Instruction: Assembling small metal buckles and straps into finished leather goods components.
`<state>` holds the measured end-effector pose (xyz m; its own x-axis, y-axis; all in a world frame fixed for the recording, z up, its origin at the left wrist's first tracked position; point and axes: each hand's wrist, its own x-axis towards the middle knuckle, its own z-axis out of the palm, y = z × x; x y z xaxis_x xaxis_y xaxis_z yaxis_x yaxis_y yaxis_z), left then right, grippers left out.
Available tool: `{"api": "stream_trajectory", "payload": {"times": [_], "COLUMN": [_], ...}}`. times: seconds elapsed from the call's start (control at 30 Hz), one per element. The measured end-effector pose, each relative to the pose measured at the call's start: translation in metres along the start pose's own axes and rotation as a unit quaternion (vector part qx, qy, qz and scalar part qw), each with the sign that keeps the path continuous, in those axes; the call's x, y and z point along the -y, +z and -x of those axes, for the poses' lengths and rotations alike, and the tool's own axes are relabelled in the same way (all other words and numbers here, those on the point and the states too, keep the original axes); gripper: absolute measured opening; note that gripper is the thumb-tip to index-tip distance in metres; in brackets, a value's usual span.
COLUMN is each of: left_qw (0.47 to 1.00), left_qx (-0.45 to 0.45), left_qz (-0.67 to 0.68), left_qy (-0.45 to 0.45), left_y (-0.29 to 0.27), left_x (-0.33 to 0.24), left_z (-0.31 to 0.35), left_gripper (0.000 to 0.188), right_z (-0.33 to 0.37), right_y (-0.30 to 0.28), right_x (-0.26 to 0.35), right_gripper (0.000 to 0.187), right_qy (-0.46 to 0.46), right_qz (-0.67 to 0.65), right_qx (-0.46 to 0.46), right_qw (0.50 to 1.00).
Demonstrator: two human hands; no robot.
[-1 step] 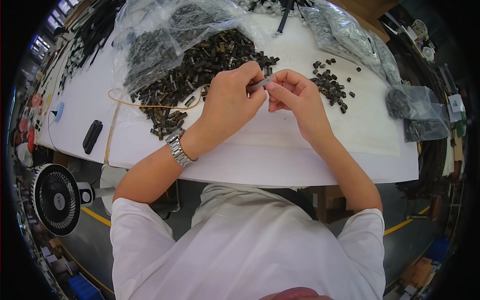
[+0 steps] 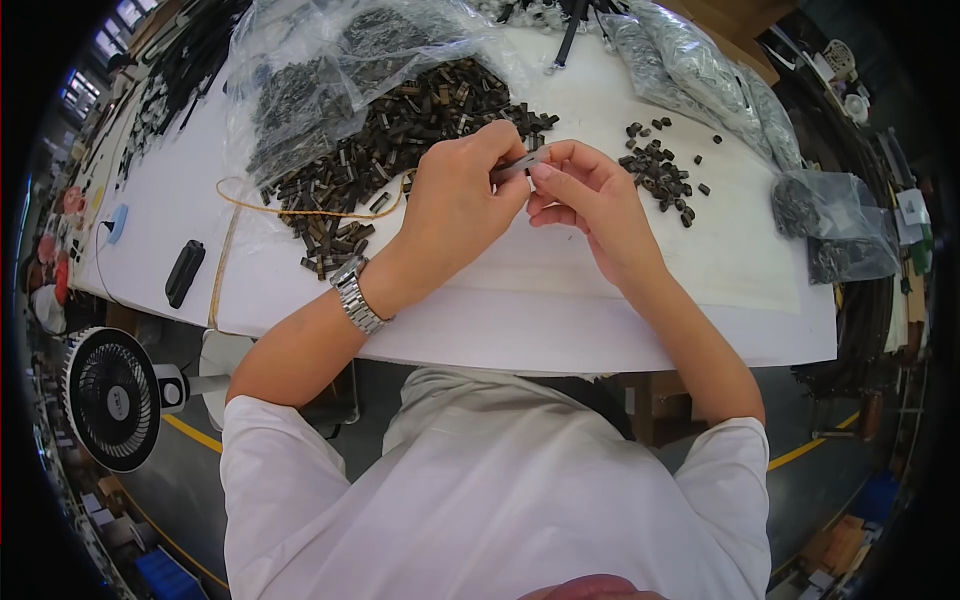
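Note:
Above the white tabletop, my left hand [image 2: 458, 198] pinches a thin grey strip [image 2: 520, 164] between thumb and fingers. The far end of the strip meets the thumb and forefinger of my right hand [image 2: 606, 205], which pinch it from the other side. What else may sit between the fingertips is too small to make out. Behind and left of my left hand spreads a big heap of small dark clips [image 2: 420, 112], partly under a clear plastic bag [image 2: 300, 90]. Right of my right hand lies a smaller group of short dark pieces [image 2: 660, 172].
A yellowish cord [image 2: 290, 212] runs across the heap's near edge. A black oblong case [image 2: 185, 273] lies at the left. Filled plastic bags [image 2: 690, 65] and a smaller bag [image 2: 840, 225] rest at the right. A fan [image 2: 115, 398] stands left of the table.
The lower fingers of my right hand have stretched slightly toward my left hand. Both hands otherwise keep almost the same place, with the strip still between them.

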<state>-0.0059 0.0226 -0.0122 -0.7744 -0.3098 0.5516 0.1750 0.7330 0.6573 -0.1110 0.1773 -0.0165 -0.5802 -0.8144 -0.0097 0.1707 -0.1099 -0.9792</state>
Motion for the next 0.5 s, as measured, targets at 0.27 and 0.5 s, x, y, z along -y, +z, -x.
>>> {"api": "stream_trajectory", "payload": {"times": [0.27, 0.5], "left_qw": [0.99, 0.979], "left_qx": [-0.008, -0.01], "left_qz": [-0.082, -0.12], "left_qy": [0.118, 0.167], "left_y": [0.0, -0.002], "left_x": [0.007, 0.008], "left_z": [0.005, 0.007], "left_gripper": [0.01, 0.014], "right_z": [-0.003, -0.001], "right_y": [0.002, 0.002], "right_x": [0.001, -0.002], "right_gripper": [0.023, 0.027], "right_qy": [0.017, -0.042], "right_qz": [-0.05, 0.054], "right_qx": [-0.023, -0.061], "right_qw": [0.998, 0.996]}}
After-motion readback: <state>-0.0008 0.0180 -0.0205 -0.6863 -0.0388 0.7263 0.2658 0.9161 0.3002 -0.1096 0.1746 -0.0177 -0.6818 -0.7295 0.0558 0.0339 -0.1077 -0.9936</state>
